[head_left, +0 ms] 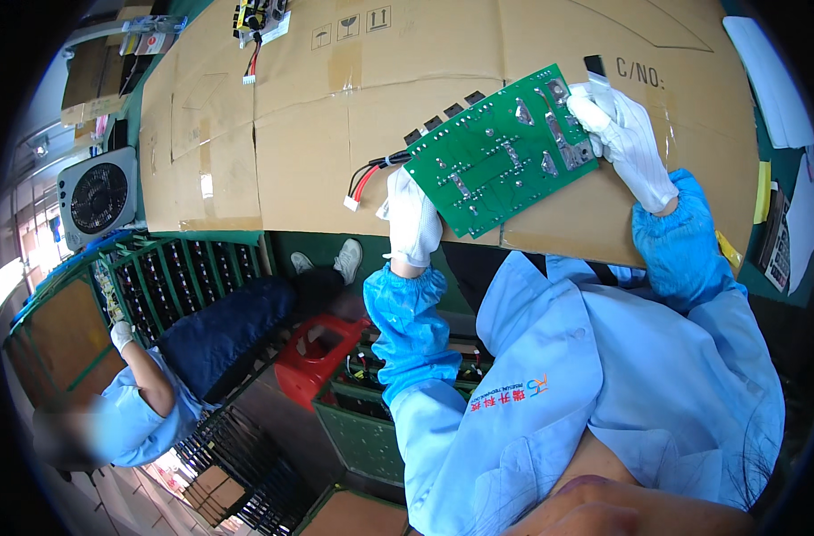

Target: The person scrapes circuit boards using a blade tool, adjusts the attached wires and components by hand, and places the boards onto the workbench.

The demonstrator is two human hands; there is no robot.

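A green circuit board [496, 156] is held up at a tilt above the cardboard-covered table, its solder side facing me. My left hand [414, 217], in a white glove, grips the board's lower left edge; its fingertips are hidden behind it. My right hand [626, 138], also gloved, is closed at the right end, thumb against the board. A small dark-tipped piece [595, 66] sticks up beyond the right fingers; I cannot make out its kind. Black and red wires [364, 183] with a white plug hang from the board's left corner. Dark components [452, 111] line its far edge.
Another wired electronic assembly [260, 16] lies at the table's far left. A grey fan [98, 196] stands beyond the left edge. Papers [769, 80] lie at the right. A red stool [318, 357], green racks [179, 277] and a co-worker in blue [152, 393] are at lower left.
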